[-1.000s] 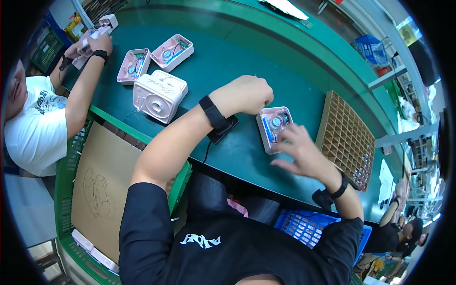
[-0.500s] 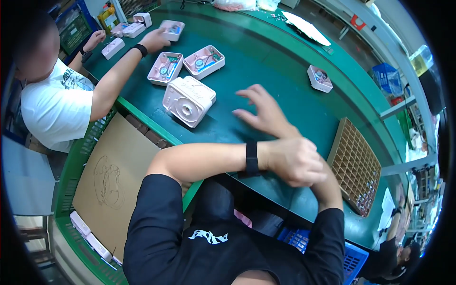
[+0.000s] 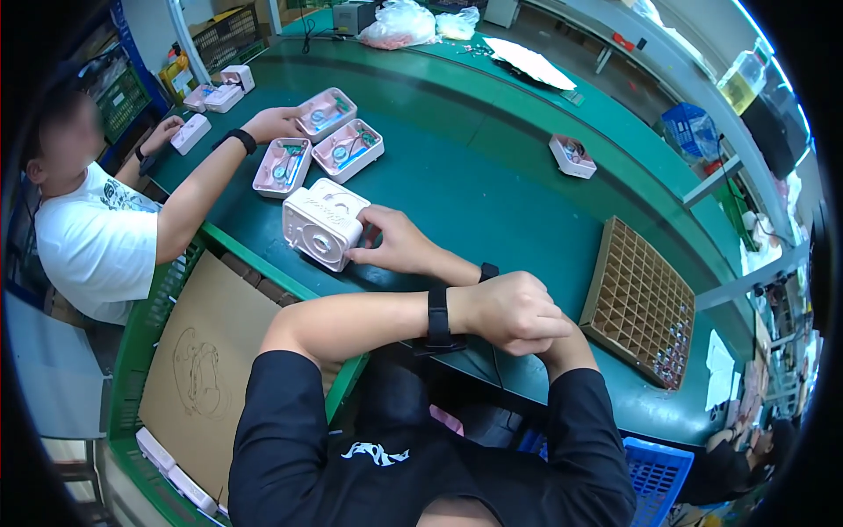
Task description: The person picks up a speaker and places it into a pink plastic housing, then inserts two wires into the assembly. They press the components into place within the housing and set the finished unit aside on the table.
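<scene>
A pale pink camera-shaped case (image 3: 307, 204), with a round ring on its side, sits on the green table. My right hand (image 3: 397, 239) reaches left, its thumb and fingers gripping the case's right edge. My left hand (image 3: 514, 309) is closed in a fist and crosses over my right forearm. Whatever its fingers may hold is hidden. Behind the case stand three open pink housings with wires and round parts inside: one on the left (image 3: 282, 167), one on the right (image 3: 349, 149) and one at the back (image 3: 328, 112).
At the left, a co-worker's hand (image 3: 274, 124) touches the back housing. A green crate (image 3: 219, 235) with cardboard (image 3: 206, 342) stands at my left. On the right lies a divided tray (image 3: 639, 303). Another small pink housing (image 3: 572, 156) stands farther back. A blue basket (image 3: 654, 470) is below the table edge.
My right hand has moved left and taken hold of the pink case. The co-worker has brought a housing beside the other two. My left fist stays over my right forearm.
</scene>
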Demonstrator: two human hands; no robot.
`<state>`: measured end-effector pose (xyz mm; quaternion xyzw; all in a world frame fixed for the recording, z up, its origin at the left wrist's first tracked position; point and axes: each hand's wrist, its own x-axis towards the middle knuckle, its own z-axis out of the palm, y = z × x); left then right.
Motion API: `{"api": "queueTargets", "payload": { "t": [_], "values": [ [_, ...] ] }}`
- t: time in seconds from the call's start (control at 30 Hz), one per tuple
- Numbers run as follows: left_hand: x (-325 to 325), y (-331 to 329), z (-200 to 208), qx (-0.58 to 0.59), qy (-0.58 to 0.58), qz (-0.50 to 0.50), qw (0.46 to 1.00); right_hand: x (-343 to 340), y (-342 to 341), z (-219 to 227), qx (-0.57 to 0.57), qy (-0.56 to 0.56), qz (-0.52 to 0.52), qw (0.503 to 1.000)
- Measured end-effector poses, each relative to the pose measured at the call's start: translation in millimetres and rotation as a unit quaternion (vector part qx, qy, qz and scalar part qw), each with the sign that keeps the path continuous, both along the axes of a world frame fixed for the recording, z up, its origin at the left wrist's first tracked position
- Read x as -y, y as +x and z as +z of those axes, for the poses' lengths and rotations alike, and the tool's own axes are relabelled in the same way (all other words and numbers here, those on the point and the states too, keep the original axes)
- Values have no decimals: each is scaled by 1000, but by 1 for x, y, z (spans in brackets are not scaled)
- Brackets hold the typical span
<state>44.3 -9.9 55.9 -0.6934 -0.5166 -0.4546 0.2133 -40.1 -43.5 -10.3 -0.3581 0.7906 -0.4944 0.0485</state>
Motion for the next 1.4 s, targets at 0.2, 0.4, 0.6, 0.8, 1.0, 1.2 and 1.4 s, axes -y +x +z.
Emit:
{"api": "queueTargets", "payload": {
  "t": [0.2,0.4,0.6,0.8,1.0,1.2,1.4],
  "values": [
    [0,-5,0,18,24,-4,1000,-5,13,23,47,-89,58,993],
    [2,10,8,36,51,-11,998,-26,31,58,7,-35,167,985],
    [2,6,4,-6,32,-11,999,-71,26,76,95,-134,108,980],
    [1,-3,-2,33,-10,-30,999,-154,22,103,166,-168,-49,970],
    [-5,-12,-20,35,-136,43,989,-246,37,102,105,-102,-220,964],
    [0,-23,-9,63,-196,132,970,-268,72,83,57,106,-310,943],
    [1,-39,-18,137,-188,267,935,-238,67,51,107,139,-341,924]
  ]
}}
